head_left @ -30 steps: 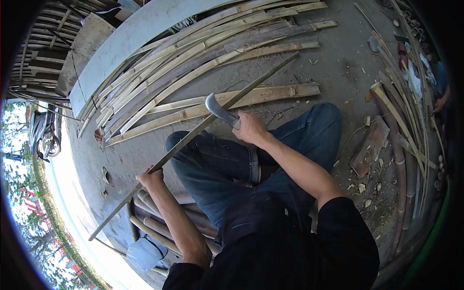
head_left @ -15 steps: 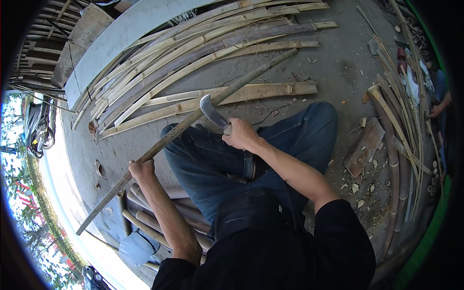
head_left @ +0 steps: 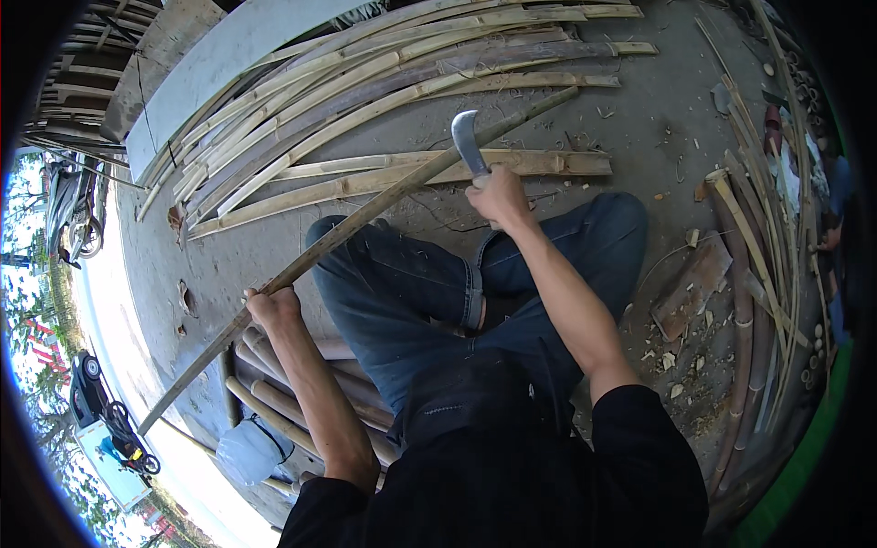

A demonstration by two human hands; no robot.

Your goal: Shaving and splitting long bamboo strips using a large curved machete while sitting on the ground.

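Note:
A long bamboo strip [head_left: 375, 212] slants from the lower left up to the far right, passing over my bent left knee. My left hand [head_left: 273, 309] is closed around its lower half. In my right hand [head_left: 501, 197] is a curved knife [head_left: 467, 141] with a hooked metal blade, its handle mostly hidden by my fingers. The blade points away from me and lies against or just over the strip's upper part; I cannot tell whether they touch.
Several split bamboo lengths [head_left: 402, 99] lie beyond my legs. More bamboo poles [head_left: 737, 338] and wood chips [head_left: 670, 361] are on the right, beside a flat wooden block [head_left: 692, 281]. Under my left arm lie bamboo pieces [head_left: 274, 402] and a clear plastic bag [head_left: 251, 452].
My right hand has moved the knife away from me and to the right, farther up the strip. My left hand still grips the strip, shifted slightly. Vehicles have appeared on the road at left.

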